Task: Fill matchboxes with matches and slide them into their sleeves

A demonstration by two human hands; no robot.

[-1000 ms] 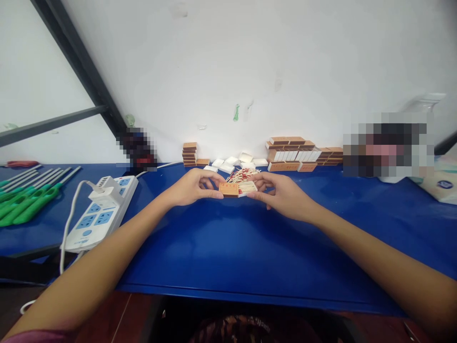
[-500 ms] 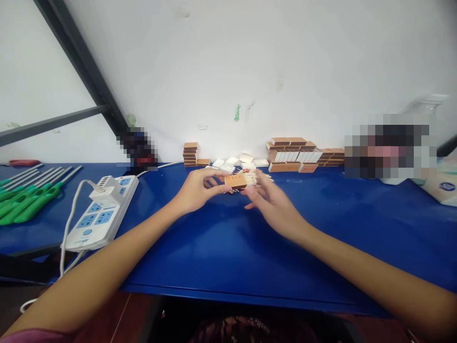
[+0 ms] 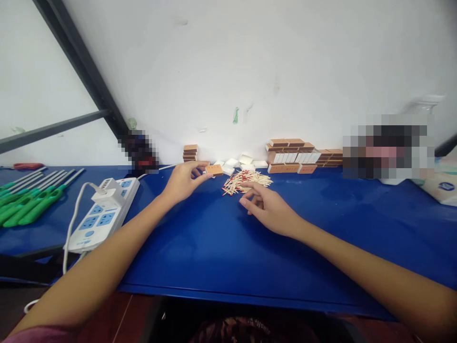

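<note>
Left hand reaches forward, fingers pinching a matchbox left of the loose matches; right hand, half-curled and empty, hovers near them. Earlier, both hands held the matchbox.

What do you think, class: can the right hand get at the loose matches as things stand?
Probably yes: the right hand looks empty at the near edge of the loose matches, and the left hand holds a matchbox off to one side.
</note>
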